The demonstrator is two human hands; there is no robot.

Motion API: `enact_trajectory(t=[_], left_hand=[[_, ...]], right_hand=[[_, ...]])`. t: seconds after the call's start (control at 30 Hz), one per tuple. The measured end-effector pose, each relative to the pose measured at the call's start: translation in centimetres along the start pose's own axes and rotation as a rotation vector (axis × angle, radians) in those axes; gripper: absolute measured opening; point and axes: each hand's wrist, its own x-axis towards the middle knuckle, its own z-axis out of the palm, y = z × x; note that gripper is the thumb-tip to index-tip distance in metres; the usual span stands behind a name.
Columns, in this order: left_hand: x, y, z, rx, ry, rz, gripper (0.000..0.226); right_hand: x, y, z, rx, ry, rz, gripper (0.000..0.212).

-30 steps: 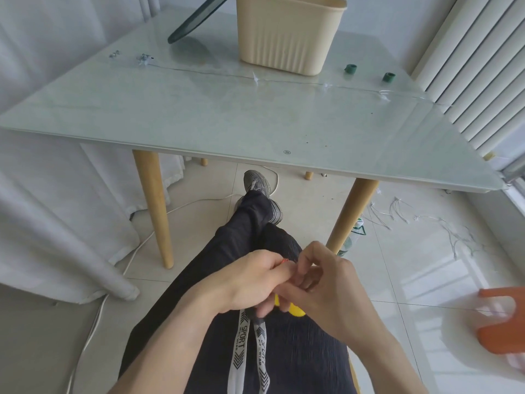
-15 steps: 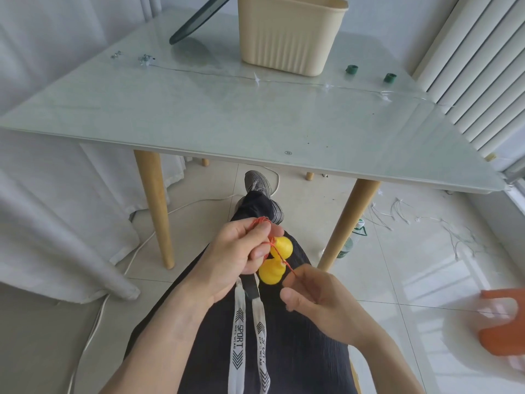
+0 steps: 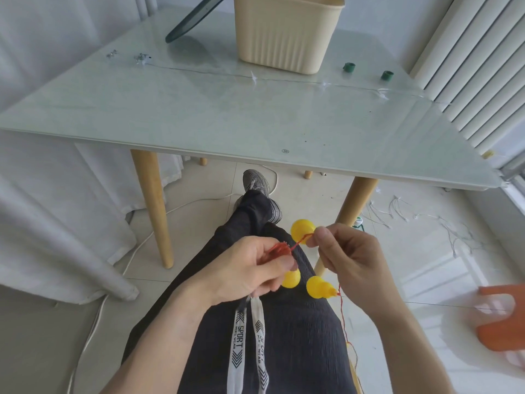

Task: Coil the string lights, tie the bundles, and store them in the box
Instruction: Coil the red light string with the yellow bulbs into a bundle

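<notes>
Over my lap, my left hand (image 3: 250,270) pinches a small bunch of red string (image 3: 279,248) with one yellow bulb (image 3: 291,278) below its fingers. My right hand (image 3: 352,255) pinches the same red string beside another yellow bulb (image 3: 302,230). A third, gourd-shaped yellow bulb (image 3: 319,287) hangs under the right hand, and the string trails down past my right thigh. A beige ribbed box (image 3: 287,35) stands at the back of the glass table (image 3: 199,115). A thin wire light strand (image 3: 255,78) lies stretched across the table in front of the box.
Two small green rolls (image 3: 349,67) (image 3: 387,75) sit right of the box. A dark round lid (image 3: 193,18) leans at the back. White cords and wire scraps (image 3: 397,206) lie on the floor, an orange stool (image 3: 500,319) is at right, curtains at left.
My right hand rose and moved right, drawing the red string out from the left hand. A yellow bulb came up with it, and another now dangles below.
</notes>
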Motion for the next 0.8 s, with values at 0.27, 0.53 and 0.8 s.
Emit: enact_trajectory(t=[0.27,0.53,0.8], left_hand=[[0.4,-0.2,-1.1,-0.55,0.241,-0.031,0.023],[0.8,-0.2,-1.5,-0.857,0.386,-0.02,0.023],[1.1,0.1,0.2,-0.847,0.346,0.011,0.045]], right_hand=[[-0.1,2.6,0.3,-0.254,-0.196,0.202,0.049],[-1.0,5.2,0.8,-0.341,-0.234,0.352,0.033],[-2.4,1.7,1.9,-0.47,-0.349,0.103,0.024]])
